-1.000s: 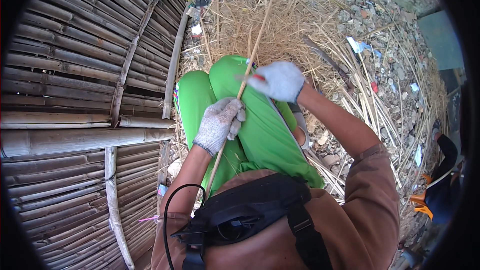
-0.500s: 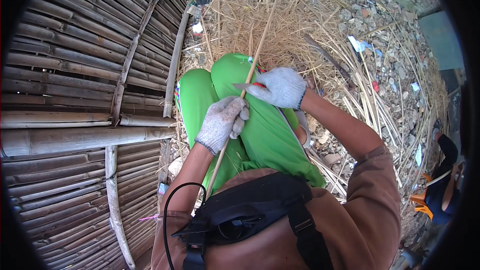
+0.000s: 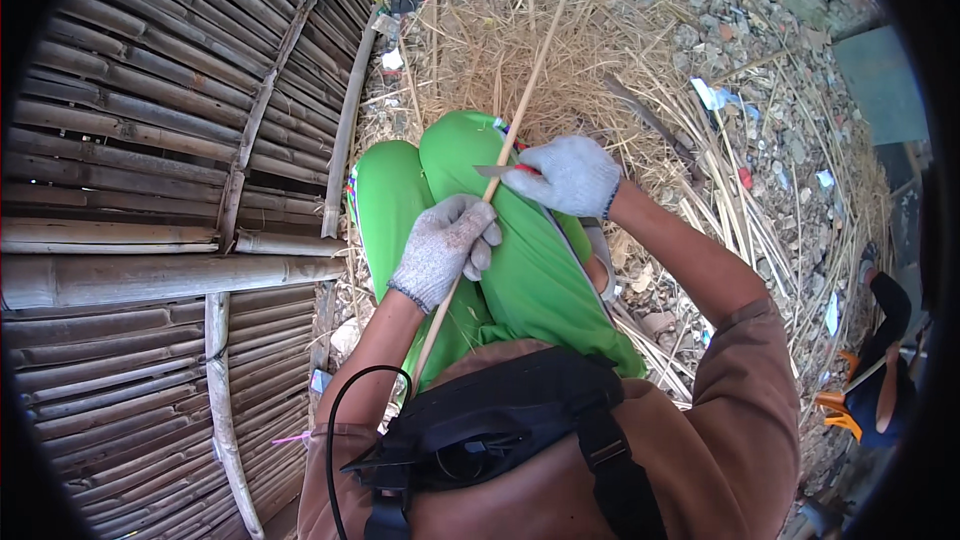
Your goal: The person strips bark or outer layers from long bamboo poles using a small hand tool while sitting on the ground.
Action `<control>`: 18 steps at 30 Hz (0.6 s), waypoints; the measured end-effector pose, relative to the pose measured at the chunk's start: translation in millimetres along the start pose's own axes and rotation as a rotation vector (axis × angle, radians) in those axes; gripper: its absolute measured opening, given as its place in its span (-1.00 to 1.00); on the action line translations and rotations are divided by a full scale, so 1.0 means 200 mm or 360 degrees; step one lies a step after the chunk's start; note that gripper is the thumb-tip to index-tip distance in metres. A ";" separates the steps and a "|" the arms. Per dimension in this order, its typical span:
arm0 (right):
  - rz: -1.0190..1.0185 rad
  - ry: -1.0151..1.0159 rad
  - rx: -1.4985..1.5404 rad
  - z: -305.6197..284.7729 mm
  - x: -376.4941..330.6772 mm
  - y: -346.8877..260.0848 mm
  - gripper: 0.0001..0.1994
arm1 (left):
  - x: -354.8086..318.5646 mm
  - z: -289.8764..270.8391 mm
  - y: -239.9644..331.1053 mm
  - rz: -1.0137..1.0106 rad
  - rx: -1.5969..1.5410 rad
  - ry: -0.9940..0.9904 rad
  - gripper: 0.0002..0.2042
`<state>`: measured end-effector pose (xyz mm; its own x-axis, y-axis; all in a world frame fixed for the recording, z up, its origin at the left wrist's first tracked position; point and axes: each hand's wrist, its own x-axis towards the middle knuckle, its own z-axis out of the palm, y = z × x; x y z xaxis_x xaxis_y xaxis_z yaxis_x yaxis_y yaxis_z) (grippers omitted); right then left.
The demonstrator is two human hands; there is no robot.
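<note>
A long, thin, pale bamboo strip (image 3: 528, 100) slants across my lap, its far end over the straw and its near end by my waist. My left hand (image 3: 445, 245), in a whitish knitted glove, is closed around the strip above my green trousers (image 3: 540, 280). Farther up and to the right, my gloved right hand (image 3: 572, 175) grips a knife with a red handle (image 3: 524, 172). The knife's short blade (image 3: 489, 170) points left and lies across the strip, just beyond my left hand. My right fingertips are partly hidden behind the hand.
A bamboo slat wall (image 3: 130, 140) rises along my left. Straw and shavings (image 3: 600, 30) cover stony ground ahead, with a bundle of pale strips (image 3: 735, 190) to the right. Another person (image 3: 885, 340) sits at the far right by an orange chair (image 3: 840, 410).
The strip's far end has swung slightly right. The knife and my right hand have shifted a little to the right, while my left hand keeps its hold on the strip.
</note>
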<state>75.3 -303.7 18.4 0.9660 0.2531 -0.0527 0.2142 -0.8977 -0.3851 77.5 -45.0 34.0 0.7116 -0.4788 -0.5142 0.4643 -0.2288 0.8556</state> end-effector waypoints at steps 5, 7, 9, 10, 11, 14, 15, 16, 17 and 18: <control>-0.0009 -0.0101 0.0010 0.00 -0.01 -0.06 -0.40 | -0.01 0.03 0.01 -0.0013 -0.0005 0.0028 -0.77; -0.0002 -0.0126 -0.0013 0.01 0.00 -0.05 -0.39 | -0.01 0.01 0.00 -0.0014 -0.0036 0.0041 -0.77; 0.0082 0.0075 -0.0029 0.05 0.03 0.04 -0.40 | -0.01 0.00 -0.01 -0.0009 -0.0101 0.0019 -0.77; 0.0262 0.0136 -0.0076 0.01 0.05 0.13 -0.37 | -0.03 -0.01 -0.01 -0.0005 -0.0104 0.0019 -0.77; 0.0454 0.0203 -0.0119 -0.03 0.05 0.23 -0.33 | -0.06 -0.01 -0.01 -0.0029 -0.0123 -0.0002 -0.77; 0.0325 0.0238 0.0032 -0.06 0.00 0.25 -0.35 | -0.02 -0.01 0.01 -0.0008 -0.0133 0.0011 -0.78; 0.0236 0.0184 0.0122 -0.07 -0.02 0.19 -0.35 | -0.01 0.00 0.01 0.0030 -0.0119 0.0014 -0.78; 0.0152 0.0112 0.0149 -0.02 -0.05 0.11 -0.45 | -0.03 0.01 0.00 0.0004 -0.0150 0.0028 -0.77; 0.0073 0.0140 0.0132 0.00 -0.05 0.05 -0.45 | -0.01 0.01 0.01 0.0024 -0.0157 0.0020 -0.77; 0.0057 0.0091 0.0091 0.03 -0.05 0.01 -0.45 | 0.00 0.00 0.01 0.0028 -0.0057 -0.0005 -0.77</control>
<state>65.9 -306.8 12.8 0.9799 0.1988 -0.0152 0.1725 -0.8833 -0.4359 78.2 -45.3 36.4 0.7181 -0.4850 -0.4991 0.4705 -0.1900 0.8617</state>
